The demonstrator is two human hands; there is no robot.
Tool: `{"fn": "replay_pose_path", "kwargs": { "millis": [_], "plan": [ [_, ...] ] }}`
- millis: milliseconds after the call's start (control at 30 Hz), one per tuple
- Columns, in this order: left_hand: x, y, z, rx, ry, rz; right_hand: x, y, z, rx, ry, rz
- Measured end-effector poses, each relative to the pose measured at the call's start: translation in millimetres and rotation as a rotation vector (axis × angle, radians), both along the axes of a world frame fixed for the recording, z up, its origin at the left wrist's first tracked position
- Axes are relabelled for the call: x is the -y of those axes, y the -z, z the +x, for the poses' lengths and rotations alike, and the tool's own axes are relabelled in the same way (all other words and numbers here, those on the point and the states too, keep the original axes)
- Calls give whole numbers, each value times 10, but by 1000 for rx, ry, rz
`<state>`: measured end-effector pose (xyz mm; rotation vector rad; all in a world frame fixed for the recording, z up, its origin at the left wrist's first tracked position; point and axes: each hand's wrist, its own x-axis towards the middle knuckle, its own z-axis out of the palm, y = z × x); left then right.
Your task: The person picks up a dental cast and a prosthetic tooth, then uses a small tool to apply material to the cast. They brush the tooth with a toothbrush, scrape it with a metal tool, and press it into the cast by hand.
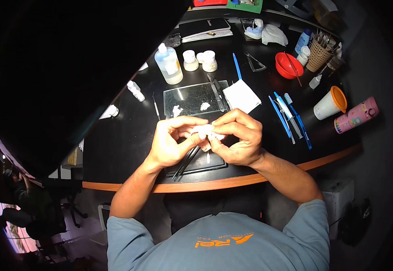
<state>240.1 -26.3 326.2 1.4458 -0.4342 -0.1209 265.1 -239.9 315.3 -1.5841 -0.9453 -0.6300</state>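
Note:
Between the fingertips of both hands is a small white, slightly pinkish piece (pixel 202 129), bright under the light. My left hand (pixel 171 141) pinches it from the left, fingers curled over the top. My right hand (pixel 240 141) grips its right side between thumb and fingers. The fingers cover much of the piece, so its exact kind cannot be made out. Below the hands, thin black sticks (pixel 185 163) lie slanted by a dark flat pad (pixel 211 165). Just beyond the hands lies a scratched glass slab (pixel 188 97) with two small white heaps, one of them (pixel 205 106) near the middle.
A knife-like tool (pixel 216 93) and a white paper pad (pixel 242 96) lie on the slab's right side. Behind stand a clear bottle (pixel 168 65) and white-lidded jars (pixel 209 62). Rightward are a red bowl (pixel 283 71), blue-handled tools (pixel 291 118), an orange-lidded cup (pixel 326 106) and a pink bottle (pixel 357 115).

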Motion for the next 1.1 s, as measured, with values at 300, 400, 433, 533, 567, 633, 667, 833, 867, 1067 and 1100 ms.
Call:
{"fn": "replay_pose_path", "kwargs": {
  "millis": [300, 400, 433, 533, 567, 633, 667, 833, 867, 1067, 1100],
  "plan": [
    [17, 18, -29, 35, -53, 49, 10, 32, -3, -312, -107, 67],
    [5, -2, -21, 16, -22, -1, 18, 57, -8, -514, -188, 138],
    [-11, -5, -20, -12, 13, -65, 13, 71, -4, -575, -227, 192],
    [-73, -9, 3, -112, 117, -212, 27, 90, 16, -734, -319, 289],
    [-62, 11, 4, -96, 105, -215, 53, 82, 20, -780, -324, 282],
    [-50, 44, 18, -59, 78, -218, 92, 73, 58, -867, -340, 270],
    [-55, 40, 21, -76, 81, -207, 91, 96, 73, -855, -331, 257],
    [-80, 71, 32, -91, 49, -180, 92, 70, 92, -931, -386, 292],
    [-83, 77, 35, -88, 43, -181, 80, 68, 88, -938, -397, 307],
    [15, -5, 26, -22, 54, -249, -20, 131, 79, -568, -250, 316],
    [20, -16, 17, -33, 24, -212, -12, 92, 66, -481, -205, 239]
  ]
}}
